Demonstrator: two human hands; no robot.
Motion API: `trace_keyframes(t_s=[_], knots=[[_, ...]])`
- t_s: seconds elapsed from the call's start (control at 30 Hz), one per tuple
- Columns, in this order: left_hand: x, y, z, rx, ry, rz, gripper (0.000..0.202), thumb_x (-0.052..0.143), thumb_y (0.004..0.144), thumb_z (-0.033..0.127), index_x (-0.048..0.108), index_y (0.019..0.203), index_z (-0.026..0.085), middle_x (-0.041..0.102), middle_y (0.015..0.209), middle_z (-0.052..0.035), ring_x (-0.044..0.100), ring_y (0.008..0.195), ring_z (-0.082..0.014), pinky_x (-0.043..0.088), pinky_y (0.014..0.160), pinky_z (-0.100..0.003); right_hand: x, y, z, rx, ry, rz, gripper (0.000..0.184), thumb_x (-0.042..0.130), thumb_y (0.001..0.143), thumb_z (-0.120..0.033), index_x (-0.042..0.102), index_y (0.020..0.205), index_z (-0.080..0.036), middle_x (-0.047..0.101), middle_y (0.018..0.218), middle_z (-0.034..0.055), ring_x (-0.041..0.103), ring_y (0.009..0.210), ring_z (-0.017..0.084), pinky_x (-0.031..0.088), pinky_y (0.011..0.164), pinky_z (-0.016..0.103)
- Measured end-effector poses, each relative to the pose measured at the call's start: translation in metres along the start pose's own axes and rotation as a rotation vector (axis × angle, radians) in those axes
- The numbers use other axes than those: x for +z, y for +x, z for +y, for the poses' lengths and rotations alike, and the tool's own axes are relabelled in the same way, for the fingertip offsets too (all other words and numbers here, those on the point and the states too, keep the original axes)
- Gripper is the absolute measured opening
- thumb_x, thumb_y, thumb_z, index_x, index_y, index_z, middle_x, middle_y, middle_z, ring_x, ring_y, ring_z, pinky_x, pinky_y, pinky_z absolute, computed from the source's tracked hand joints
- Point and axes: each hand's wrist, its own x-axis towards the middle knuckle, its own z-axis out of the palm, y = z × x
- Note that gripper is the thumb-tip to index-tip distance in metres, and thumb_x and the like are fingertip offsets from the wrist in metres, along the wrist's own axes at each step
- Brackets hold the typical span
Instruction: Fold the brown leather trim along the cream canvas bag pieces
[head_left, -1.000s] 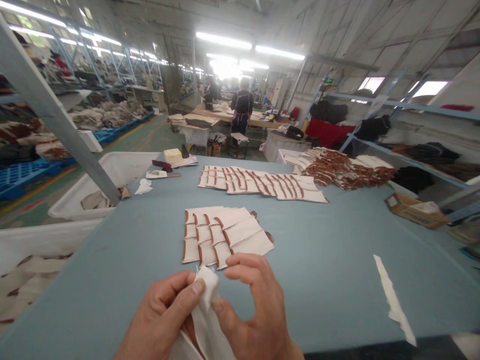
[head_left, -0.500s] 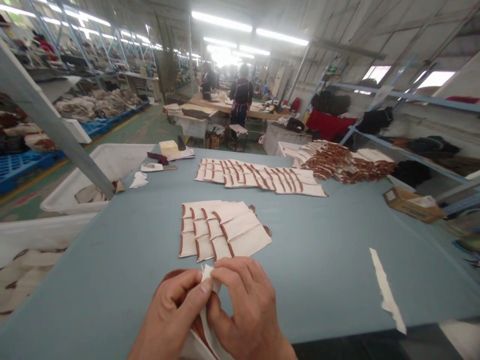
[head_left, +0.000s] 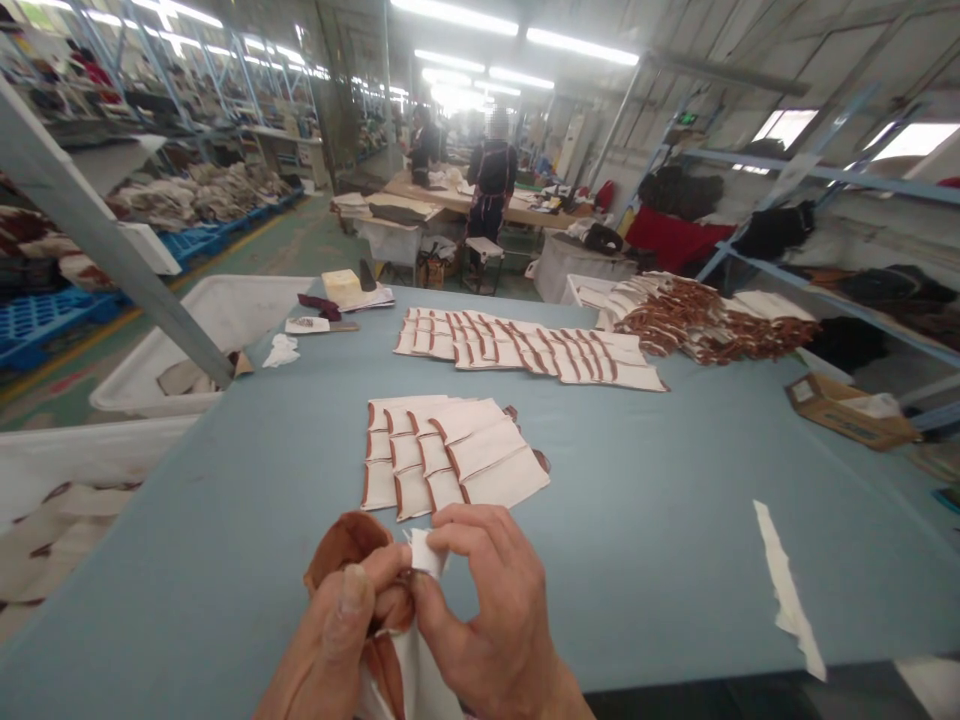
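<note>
Close to the table's near edge, my left hand is closed on a cream and brown fabric piece, whose brown part stands up in a curved fold above the fingers. My right hand pinches a small white flap at the same piece, thumb below and fingers above. The fingertips of both hands nearly meet there. Lower down, the cream part hangs between my wrists. Just beyond my hands lies a fanned stack of cream pieces with brown edges.
A longer overlapping row of similar pieces lies farther back, with a brown and cream heap behind right. A pale strip and a cardboard box are at right. White bins flank the table's left side. People stand in the background.
My left hand has shifted its hold, and its thumb has come away from the white flap. More of the brown fold now shows. The view has turned slightly.
</note>
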Motion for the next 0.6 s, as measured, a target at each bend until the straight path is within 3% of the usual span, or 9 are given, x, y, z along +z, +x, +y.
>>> trace_keyframes(t_s=[0.23,0.33,0.43,0.5,0.6], knots=[[-0.004,0.009,-0.012,-0.01,-0.046,-0.019,0.088,0.046,0.08,0.103,0.073,0.091,0.019,0.029,0.06,0.0062,0.023,0.056,-0.0139,0.014,0.055,-0.03,0.002,0.001,0.009,0.159,0.161,0.027,0.015,0.059,0.1,-0.011,0.066,0.095,-0.023,0.077,0.095,0.0033,0.074,0.091,0.018,0.058,0.083,0.03],[-0.001,0.01,-0.011,-0.074,-0.252,0.038,0.079,0.052,0.081,0.1,0.068,0.092,0.023,0.035,0.058,0.007,0.028,0.05,-0.0125,0.019,0.049,-0.026,-0.009,0.002,0.02,0.44,0.39,-0.001,0.017,0.06,0.106,-0.027,0.066,0.091,-0.022,0.074,0.087,0.0034,0.07,0.08,0.017,0.057,0.075,0.028],[-0.002,0.015,-0.013,-0.06,-0.358,0.081,0.074,0.055,0.083,0.097,0.055,0.075,0.024,0.04,0.059,0.0058,0.034,0.051,-0.0131,0.03,0.048,-0.025,-0.022,-0.001,0.031,0.806,0.854,-0.238,0.041,0.068,0.101,-0.058,0.059,0.085,-0.021,0.063,0.067,-0.0021,0.051,0.051,0.011,0.045,0.053,0.023],[-0.008,0.021,-0.017,-0.014,-0.295,0.105,0.075,0.051,0.086,0.097,0.045,0.067,0.025,0.041,0.062,0.0045,0.036,0.054,-0.0144,0.035,0.051,-0.026,-0.028,-0.006,0.035,0.927,1.046,-0.444,0.053,0.073,0.094,-0.07,0.055,0.083,-0.022,0.058,0.061,-0.005,0.041,0.045,0.008,0.038,0.048,0.021],[-0.021,0.029,-0.03,0.002,-0.066,0.17,0.075,0.037,0.091,0.096,0.037,0.062,0.027,0.04,0.062,0.0037,0.036,0.057,-0.0169,0.038,0.054,-0.029,-0.024,-0.02,0.032,0.957,0.893,-0.612,0.056,0.072,0.094,-0.074,0.061,0.085,-0.02,0.062,0.067,-0.0021,0.052,0.056,0.01,0.045,0.059,0.022]])
